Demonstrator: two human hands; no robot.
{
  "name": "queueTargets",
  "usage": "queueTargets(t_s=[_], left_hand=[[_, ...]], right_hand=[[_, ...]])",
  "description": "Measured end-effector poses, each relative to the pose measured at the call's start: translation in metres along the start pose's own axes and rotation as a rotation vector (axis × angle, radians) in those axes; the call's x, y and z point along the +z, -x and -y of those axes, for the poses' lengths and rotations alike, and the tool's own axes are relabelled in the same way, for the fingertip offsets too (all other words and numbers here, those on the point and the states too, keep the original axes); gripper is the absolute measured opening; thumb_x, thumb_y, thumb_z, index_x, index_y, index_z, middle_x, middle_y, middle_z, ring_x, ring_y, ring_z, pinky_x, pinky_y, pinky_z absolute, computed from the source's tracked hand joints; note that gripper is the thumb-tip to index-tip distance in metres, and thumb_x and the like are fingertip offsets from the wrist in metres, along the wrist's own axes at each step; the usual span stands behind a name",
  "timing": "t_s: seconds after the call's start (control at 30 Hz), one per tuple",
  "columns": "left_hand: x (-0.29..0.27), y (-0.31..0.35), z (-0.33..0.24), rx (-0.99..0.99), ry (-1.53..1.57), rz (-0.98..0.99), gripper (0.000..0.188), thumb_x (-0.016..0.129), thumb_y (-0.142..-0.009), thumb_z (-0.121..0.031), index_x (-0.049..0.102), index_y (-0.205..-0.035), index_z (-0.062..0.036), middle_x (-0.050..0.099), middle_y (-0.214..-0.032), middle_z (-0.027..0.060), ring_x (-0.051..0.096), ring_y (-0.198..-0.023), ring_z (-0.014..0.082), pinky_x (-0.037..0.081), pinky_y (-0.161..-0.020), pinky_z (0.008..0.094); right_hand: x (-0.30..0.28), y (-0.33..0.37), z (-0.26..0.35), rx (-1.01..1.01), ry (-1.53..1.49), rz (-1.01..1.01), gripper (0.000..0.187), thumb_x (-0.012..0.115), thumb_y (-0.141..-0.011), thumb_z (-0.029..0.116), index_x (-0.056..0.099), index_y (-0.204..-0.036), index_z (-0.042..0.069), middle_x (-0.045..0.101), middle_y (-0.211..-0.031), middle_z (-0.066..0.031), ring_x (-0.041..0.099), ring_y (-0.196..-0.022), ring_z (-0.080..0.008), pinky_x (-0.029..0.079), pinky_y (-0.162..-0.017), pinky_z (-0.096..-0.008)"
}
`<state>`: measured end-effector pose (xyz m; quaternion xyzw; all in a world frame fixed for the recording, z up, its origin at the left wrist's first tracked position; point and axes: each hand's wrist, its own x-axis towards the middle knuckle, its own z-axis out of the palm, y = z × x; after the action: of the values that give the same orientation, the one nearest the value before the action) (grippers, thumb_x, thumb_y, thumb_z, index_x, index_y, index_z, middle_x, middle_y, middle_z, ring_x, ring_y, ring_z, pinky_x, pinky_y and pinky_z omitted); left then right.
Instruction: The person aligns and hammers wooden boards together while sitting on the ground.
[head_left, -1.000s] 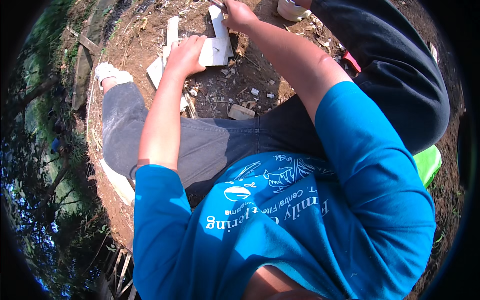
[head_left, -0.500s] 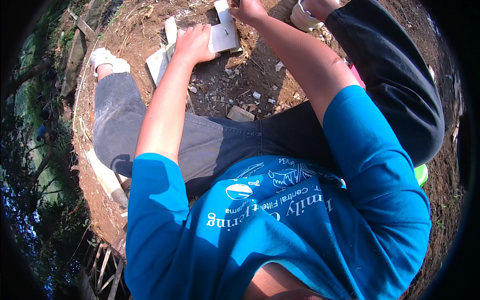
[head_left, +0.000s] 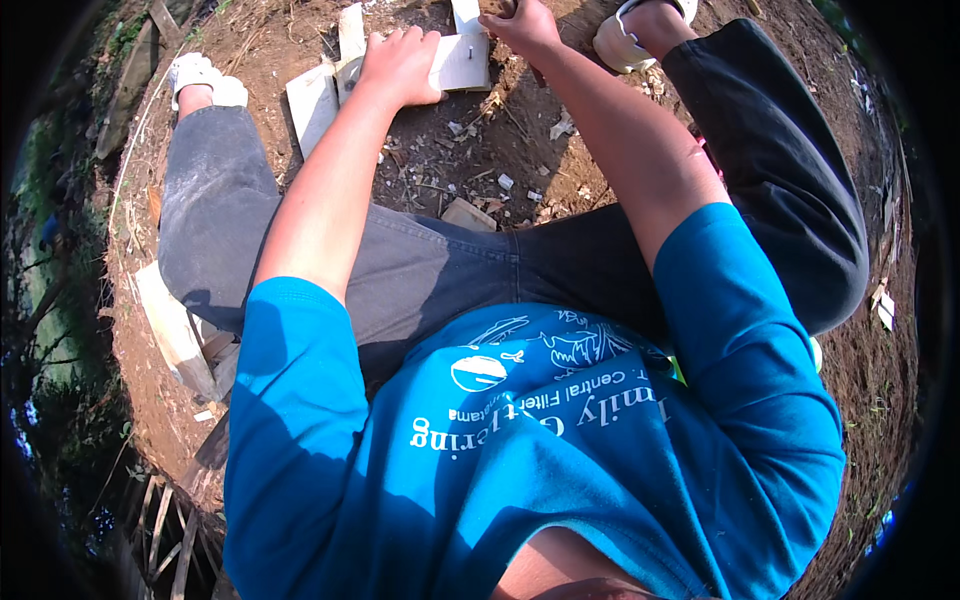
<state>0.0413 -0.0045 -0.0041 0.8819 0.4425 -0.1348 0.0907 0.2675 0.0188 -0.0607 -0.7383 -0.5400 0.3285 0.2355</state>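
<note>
My left hand (head_left: 398, 66) is closed around a short pale wooden board (head_left: 458, 63), fingers over its far edge and thumb along its near side. A nail (head_left: 471, 53) stands up out of the board near its right end. Just beyond and to the right is my right hand (head_left: 524, 28), its fingers curled closed. Something dark shows at that hand, but it is mostly hidden and I cannot make out what it is. Another pale wooden strip (head_left: 466, 14) reaches away behind the board, toward the top edge.
Left of my left hand lie a flat pale plank (head_left: 313, 106) and an upright-looking strip (head_left: 351, 32). A wood block (head_left: 468, 214) rests between my legs. Chips litter the brown soil. More timber (head_left: 178, 325) lies beside my left knee; my white shoes (head_left: 622, 42) flank the work.
The whole view has shifted slightly. My right hand has moved a little right and nearer relative to the board. The left hand keeps its hold on the board.
</note>
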Motion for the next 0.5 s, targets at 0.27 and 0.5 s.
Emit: queueTargets(t_s=[0.27, 0.5], left_hand=[[0.02, 0.0, 0.006, -0.023, 0.158, -0.077, 0.092, 0.09, -0.065, -0.046, 0.049, -0.144, -0.0203, 0.061, -0.128, 0.0102, 0.06, -0.124, 0.033, 0.051, -0.102, 0.0507], [0.018, -0.001, 0.002, -0.011, 0.181, -0.091, 0.089, 0.092, -0.062, -0.046, 0.053, -0.138, -0.0234, 0.062, -0.124, 0.0106, 0.062, -0.122, 0.0343, 0.054, -0.096, 0.0534]], right_hand=[[-0.011, 0.017, 0.021, 0.075, -0.003, 0.105, 0.053, 0.086, -0.076, 0.038, 0.063, -0.103, -0.001, 0.073, -0.093, -0.0219, 0.073, -0.087, -0.0341, 0.058, -0.074, -0.044], [-0.017, 0.028, 0.017, 0.098, -0.038, 0.107, 0.057, 0.09, -0.07, 0.038, 0.062, -0.1, -0.002, 0.073, -0.093, -0.021, 0.073, -0.085, -0.0316, 0.058, -0.073, -0.0435]])
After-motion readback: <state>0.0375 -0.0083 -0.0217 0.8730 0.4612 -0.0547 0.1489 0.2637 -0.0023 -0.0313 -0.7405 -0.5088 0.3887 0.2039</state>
